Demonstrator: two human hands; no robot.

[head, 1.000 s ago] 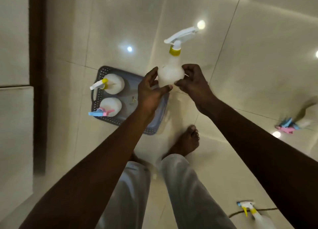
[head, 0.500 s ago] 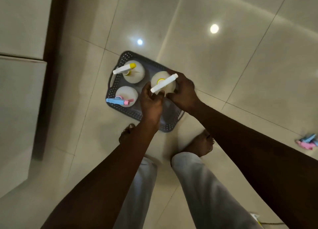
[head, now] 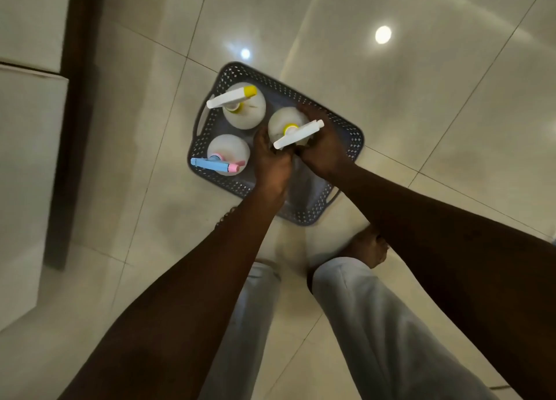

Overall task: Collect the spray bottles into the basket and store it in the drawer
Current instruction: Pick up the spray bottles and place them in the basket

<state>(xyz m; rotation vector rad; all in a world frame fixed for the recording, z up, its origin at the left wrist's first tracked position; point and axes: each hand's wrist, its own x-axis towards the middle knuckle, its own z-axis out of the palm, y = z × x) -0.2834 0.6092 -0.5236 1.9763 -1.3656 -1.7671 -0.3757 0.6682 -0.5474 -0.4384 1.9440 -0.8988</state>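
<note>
A dark grey perforated basket [head: 353,134] stands on the tiled floor. Inside it stand three white spray bottles. One with a white trigger and yellow collar [head: 243,109] is at the back left. One with a blue and pink trigger [head: 228,154] is at the front left. The third, with a white trigger and yellow collar [head: 285,122], is upright in the middle of the basket. My left hand [head: 272,162] grips its near left side and my right hand [head: 323,153] wraps its right side. Its lower body is hidden by my hands.
A pale cabinet front [head: 27,165] with a dark vertical edge [head: 72,128] runs along the left. My bare feet and grey trouser legs [head: 355,309] stand just in front of the basket. The glossy floor reflects ceiling lights.
Both hands brought the third bottle from the floor right of the basket down into it. The view tilted, so the loose bottles on the right floor left the frame.
</note>
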